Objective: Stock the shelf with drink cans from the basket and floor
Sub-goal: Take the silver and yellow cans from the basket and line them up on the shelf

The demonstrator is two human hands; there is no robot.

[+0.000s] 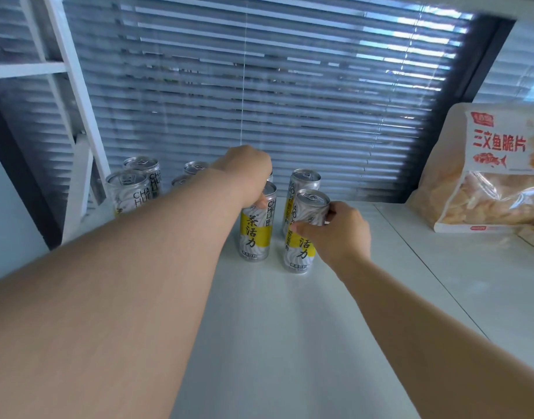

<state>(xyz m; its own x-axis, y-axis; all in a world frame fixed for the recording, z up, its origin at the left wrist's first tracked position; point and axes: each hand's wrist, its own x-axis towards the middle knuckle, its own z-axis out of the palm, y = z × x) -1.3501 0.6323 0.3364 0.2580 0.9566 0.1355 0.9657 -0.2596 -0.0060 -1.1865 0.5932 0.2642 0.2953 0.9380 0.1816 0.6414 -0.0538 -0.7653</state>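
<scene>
Several silver cans with yellow labels stand on a white shelf top [275, 328]. My left hand [247, 173] grips the top of one upright can [255, 234] in the middle. My right hand [341, 234] holds another can [305, 234] just to its right, fingers wrapped round its upper half; this can stands on the shelf. A third can [302, 189] stands right behind it. More cans [129, 192] stand in a group at the back left, partly hidden by my left forearm. No basket or floor is visible.
A snack bag [489, 176] with red lettering leans at the right on the shelf. Closed window blinds [259, 86] run along the back. A white frame post [75, 116] rises at the left.
</scene>
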